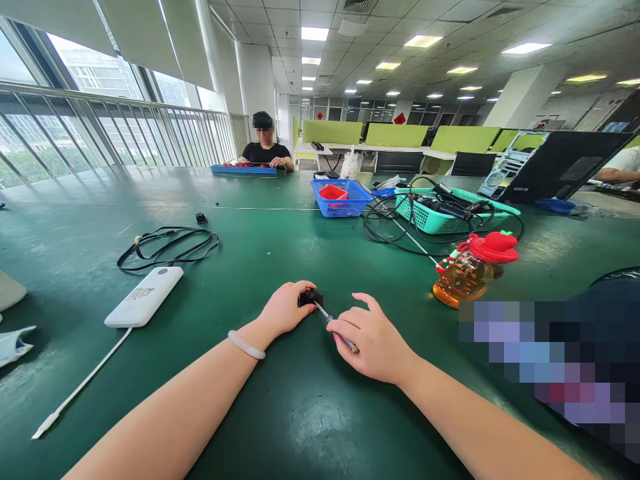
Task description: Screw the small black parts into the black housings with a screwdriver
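Observation:
My left hand (286,308) grips a small black part (311,297) between thumb and fingers, low over the green table. What kind of part it is, I cannot make out. A slim screwdriver (343,335) is pinched in my right hand (374,339), its shaft slanting up and left. The tip meets the black part, or lies just in front of it; fine detail there is too small to tell. The index finger of my right hand sticks out, while the thumb and other fingers close round the handle.
On the left lie a white power bank (145,297) with a cable and a coiled black cord (165,250). Ahead stand a blue basket (342,207) and a green basket (435,221) of cables. A red-lidded bottle (465,277) is at right. Another person (266,150) sits across the table.

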A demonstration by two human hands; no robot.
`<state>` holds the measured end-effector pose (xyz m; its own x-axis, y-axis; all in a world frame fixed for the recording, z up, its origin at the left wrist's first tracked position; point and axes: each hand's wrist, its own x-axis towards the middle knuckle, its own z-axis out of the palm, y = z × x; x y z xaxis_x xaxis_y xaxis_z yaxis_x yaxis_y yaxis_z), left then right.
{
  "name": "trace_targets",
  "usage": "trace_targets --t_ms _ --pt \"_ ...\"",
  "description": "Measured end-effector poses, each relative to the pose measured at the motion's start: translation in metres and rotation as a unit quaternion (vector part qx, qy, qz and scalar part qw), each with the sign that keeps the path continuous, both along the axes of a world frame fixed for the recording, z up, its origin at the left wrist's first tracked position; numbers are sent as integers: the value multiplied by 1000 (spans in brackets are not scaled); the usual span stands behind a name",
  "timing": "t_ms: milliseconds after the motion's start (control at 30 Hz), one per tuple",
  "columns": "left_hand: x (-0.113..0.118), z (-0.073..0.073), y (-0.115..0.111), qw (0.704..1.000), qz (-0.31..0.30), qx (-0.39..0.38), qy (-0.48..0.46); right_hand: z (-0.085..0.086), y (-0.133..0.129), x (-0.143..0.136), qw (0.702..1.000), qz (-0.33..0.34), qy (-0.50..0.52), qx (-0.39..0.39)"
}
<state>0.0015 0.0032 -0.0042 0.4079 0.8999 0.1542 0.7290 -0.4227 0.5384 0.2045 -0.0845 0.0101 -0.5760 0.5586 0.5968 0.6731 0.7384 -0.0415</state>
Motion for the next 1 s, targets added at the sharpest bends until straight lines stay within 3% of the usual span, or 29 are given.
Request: trace_targets --t_ms 1000 --pt "0 0 -1 1000 -3 -9 -12 -1 0 0 1000 -10 15 19"
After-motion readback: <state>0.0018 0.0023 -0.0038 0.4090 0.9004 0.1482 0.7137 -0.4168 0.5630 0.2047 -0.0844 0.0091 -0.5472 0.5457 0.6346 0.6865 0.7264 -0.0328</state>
